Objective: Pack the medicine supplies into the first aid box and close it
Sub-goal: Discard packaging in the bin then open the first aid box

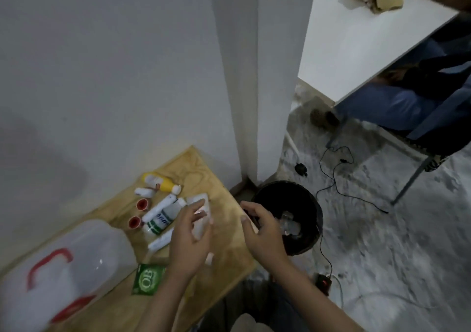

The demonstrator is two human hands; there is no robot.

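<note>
The translucent first aid box point(58, 268) with a red handle stands shut at the lower left of a wooden table point(229, 229). Behind it lie a yellow bottle point(163, 182), two red cups point(141, 204), a white-and-green bottle point(160, 220), white tubes point(158, 208) and a green packet point(149, 279). My left hand point(188, 237) hovers over the table with fingers spread, above a white flat pack point(201, 204). My right hand point(262, 232) is at the table's right edge, fingers curled, by the bin; whether it holds anything is unclear.
A black waste bin point(288, 217) with clear wrappers inside stands on the floor right of the table. A white pillar point(254, 76) rises behind. Cables and a power strip point(323, 283) lie on the floor. Another person sits at a white table point(356, 51) at the upper right.
</note>
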